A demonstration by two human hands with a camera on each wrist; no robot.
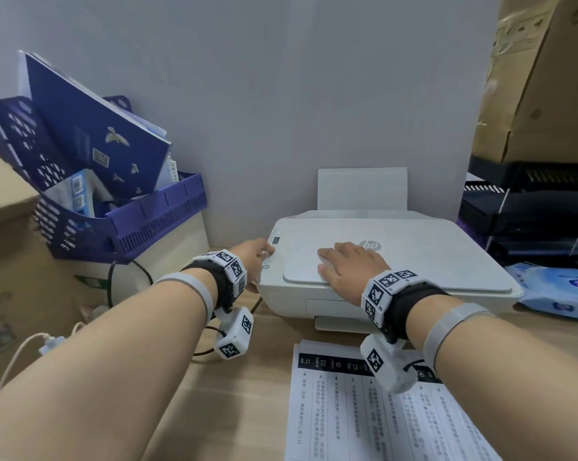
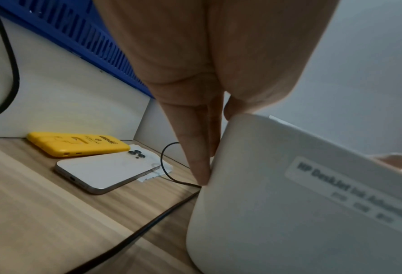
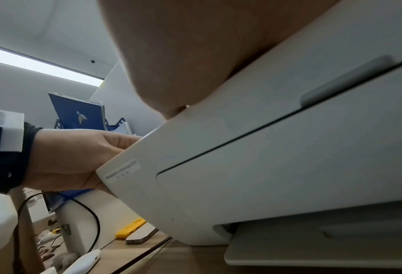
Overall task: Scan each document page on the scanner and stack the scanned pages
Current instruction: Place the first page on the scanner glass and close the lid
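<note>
A white HP scanner-printer (image 1: 414, 257) stands on the desk with its lid down. My right hand (image 1: 344, 264) lies flat on the lid's front left part, fingers straight; in the right wrist view the palm (image 3: 195, 55) rests on the lid edge above the scanner (image 3: 289, 157). My left hand (image 1: 254, 257) is at the scanner's left front corner, thumb on the control panel (image 1: 272, 251). In the left wrist view its straight fingers (image 2: 200, 166) run down the side of the scanner (image 2: 289, 213). A stack of printed pages (image 1: 347, 410) lies on the desk in front.
A blue basket (image 1: 124, 224) with booklets sits on a box at left, beside cardboard boxes (image 1: 11, 261). Black trays (image 1: 530, 211) and a wipes pack (image 1: 560, 287) stand at right. A phone (image 2: 106, 170), yellow power bank (image 2: 78, 143) and black cable (image 2: 148, 226) lie left of the scanner.
</note>
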